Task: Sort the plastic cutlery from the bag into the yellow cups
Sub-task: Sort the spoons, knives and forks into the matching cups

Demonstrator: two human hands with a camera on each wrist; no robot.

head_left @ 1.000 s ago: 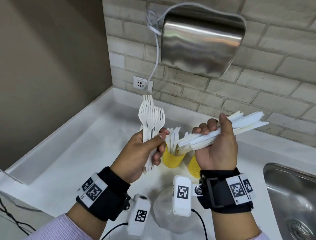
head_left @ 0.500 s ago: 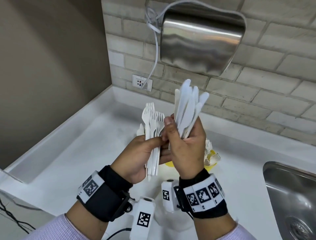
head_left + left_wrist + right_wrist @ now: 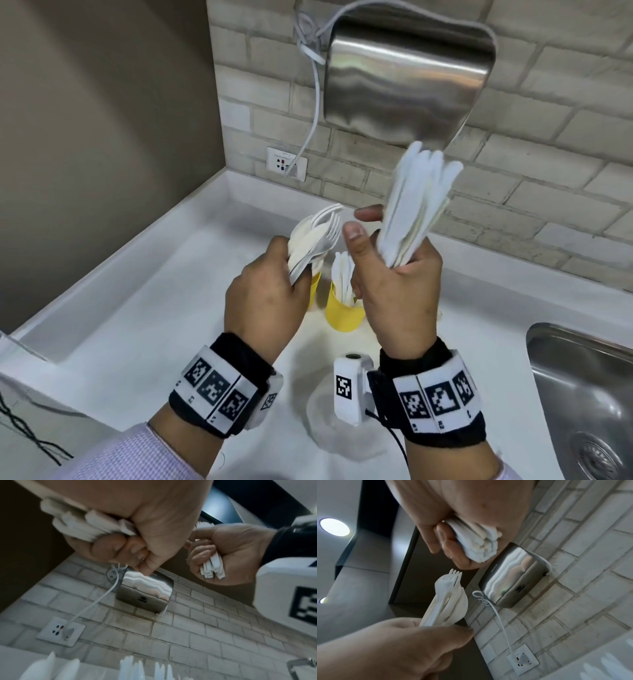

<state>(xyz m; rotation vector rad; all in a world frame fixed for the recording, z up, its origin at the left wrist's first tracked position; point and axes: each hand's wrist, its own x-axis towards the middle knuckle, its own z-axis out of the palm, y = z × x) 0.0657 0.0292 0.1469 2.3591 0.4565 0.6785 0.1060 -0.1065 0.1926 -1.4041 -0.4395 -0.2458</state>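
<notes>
My left hand [image 3: 270, 294] grips a bunch of white plastic forks and spoons [image 3: 313, 240], heads tilted up and to the right; the same bunch of forks and spoons [image 3: 447, 601] shows in the right wrist view. My right hand [image 3: 394, 284] holds a bundle of white plastic knives [image 3: 414, 205] upright, thumb and forefinger free and extended. Its handle ends [image 3: 212, 569] stick out below the fist. Between the hands a yellow cup [image 3: 342, 311] with white cutlery in it stands on the counter. A second yellow cup [image 3: 314, 284] peeks out behind my left hand.
The clear plastic bag [image 3: 329, 425] lies on the white counter [image 3: 137, 308] near my wrists. A steel sink [image 3: 582, 394] is at the right. A steel hand dryer [image 3: 407, 75] hangs on the brick wall, its cord running to a socket [image 3: 286, 162].
My left hand has tilted its forks from upright toward the right and dropped lower. My right hand has swung the knife bundle upright and then carried it off to the right.
</notes>
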